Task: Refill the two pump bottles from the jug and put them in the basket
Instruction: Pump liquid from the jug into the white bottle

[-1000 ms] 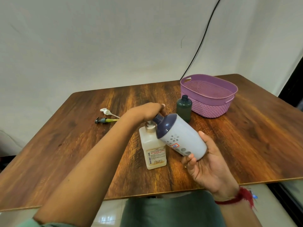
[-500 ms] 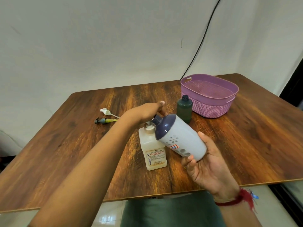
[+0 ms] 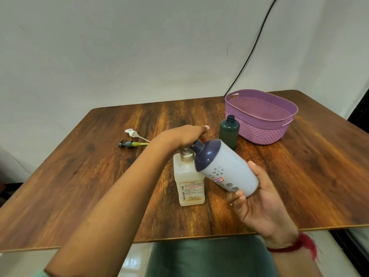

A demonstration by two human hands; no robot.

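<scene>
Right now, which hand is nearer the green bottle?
Left. The left hand is at the jug cap, just left of the green bottle; the right hand cups the jug nearer the person.

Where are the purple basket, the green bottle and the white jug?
Purple woven plastic basket (image 3: pixel 261 132): head view, front wall.
Dark green plastic bottle (image 3: pixel 229 134): head view, body.
White jug with dark blue top (image 3: pixel 230 170): head view, white side.

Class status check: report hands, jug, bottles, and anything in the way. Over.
Right hand grips jug, tilted toward white bottle. Left hand over jug's neck, grip hidden. Green bottle open beside basket; pumps lie aside. Nothing in the way.
</scene>
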